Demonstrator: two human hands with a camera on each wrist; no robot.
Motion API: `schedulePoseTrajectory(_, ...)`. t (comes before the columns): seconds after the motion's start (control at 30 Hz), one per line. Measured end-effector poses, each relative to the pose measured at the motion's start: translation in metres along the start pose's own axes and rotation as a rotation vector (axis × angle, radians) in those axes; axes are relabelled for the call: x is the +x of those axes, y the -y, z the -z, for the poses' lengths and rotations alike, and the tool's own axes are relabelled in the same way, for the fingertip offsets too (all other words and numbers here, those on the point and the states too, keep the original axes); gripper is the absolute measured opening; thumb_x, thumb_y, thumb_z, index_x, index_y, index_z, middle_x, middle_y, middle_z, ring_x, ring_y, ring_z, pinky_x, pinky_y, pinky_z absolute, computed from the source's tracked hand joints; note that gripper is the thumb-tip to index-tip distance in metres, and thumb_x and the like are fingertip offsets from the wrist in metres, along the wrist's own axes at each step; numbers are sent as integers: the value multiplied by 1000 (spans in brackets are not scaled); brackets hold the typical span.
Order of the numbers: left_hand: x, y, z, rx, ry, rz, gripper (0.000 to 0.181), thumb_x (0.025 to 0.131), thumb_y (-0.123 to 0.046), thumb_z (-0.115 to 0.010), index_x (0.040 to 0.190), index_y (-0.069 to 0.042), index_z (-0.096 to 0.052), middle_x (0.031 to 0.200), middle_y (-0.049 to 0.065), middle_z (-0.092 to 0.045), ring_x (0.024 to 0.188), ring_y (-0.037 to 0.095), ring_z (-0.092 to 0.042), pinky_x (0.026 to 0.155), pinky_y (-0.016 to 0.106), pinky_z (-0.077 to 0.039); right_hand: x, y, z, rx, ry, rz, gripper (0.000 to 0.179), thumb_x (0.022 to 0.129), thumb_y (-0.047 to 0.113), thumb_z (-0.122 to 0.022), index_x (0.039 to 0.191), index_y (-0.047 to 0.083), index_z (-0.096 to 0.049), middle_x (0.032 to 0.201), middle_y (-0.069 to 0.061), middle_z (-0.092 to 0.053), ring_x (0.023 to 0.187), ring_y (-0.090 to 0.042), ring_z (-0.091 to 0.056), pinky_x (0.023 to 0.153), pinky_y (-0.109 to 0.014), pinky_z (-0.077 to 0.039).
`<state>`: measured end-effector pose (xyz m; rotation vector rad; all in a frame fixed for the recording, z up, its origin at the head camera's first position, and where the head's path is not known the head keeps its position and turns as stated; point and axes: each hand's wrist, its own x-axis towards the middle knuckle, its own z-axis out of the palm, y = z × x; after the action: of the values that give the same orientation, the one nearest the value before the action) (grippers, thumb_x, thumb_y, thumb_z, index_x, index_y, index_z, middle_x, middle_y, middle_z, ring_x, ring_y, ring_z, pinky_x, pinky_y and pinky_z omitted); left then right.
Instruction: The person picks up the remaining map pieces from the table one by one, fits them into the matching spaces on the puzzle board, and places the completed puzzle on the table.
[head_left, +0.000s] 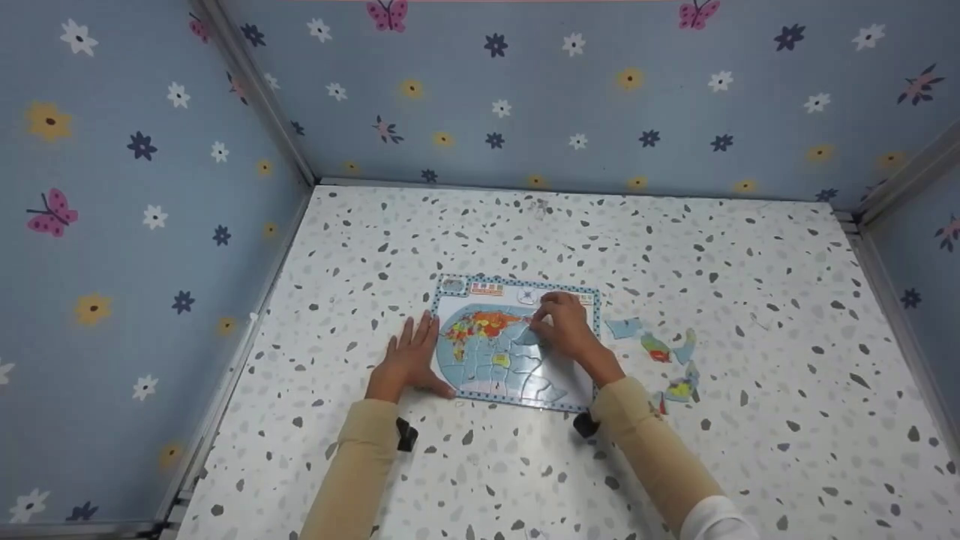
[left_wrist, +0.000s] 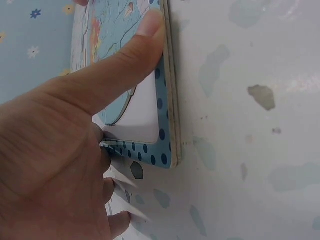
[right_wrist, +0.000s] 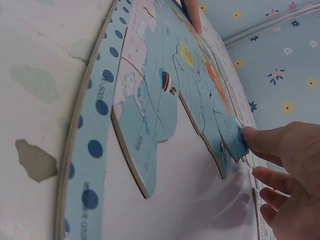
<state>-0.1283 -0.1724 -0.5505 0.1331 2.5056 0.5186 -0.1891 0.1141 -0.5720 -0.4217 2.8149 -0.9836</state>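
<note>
A world map jigsaw puzzle board (head_left: 517, 403) with a blue dotted border lies flat on the speckled table. Its left and middle parts hold fitted pieces, while bare white backing shows at the right. My left hand (head_left: 407, 358) rests at the board's left side, fingers spread on the table and thumb (left_wrist: 150, 30) over the front border. At the upper right of the map, my right hand (head_left: 568, 328) pinches a blue puzzle piece (right_wrist: 233, 142) with curled fingers. Its thumb lies on the piece's edge; the fingers partly hide the contact.
Several loose puzzle pieces lie right of the board, among them a blue one (head_left: 624, 328), a green and red one (head_left: 657, 348) and a curved one (head_left: 685, 347). Flower-patterned panels (head_left: 525, 97) stand around the table (head_left: 465, 225). Black straps (head_left: 406, 435) show at the wrists.
</note>
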Motion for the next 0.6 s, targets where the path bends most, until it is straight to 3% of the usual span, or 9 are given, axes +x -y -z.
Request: schedulePoseTrajectory(0.6, 0, 0, -1, 12, 9, 10, 134, 62, -50, -86, 155, -11, 2, 161, 8, 14, 147, 33, 16, 118, 56, 1, -5, 0, -9, -3, -81, 36, 7, 86, 15, -71, 86, 8, -71, 126, -15, -56, 123, -32, -43, 104, -56, -30)
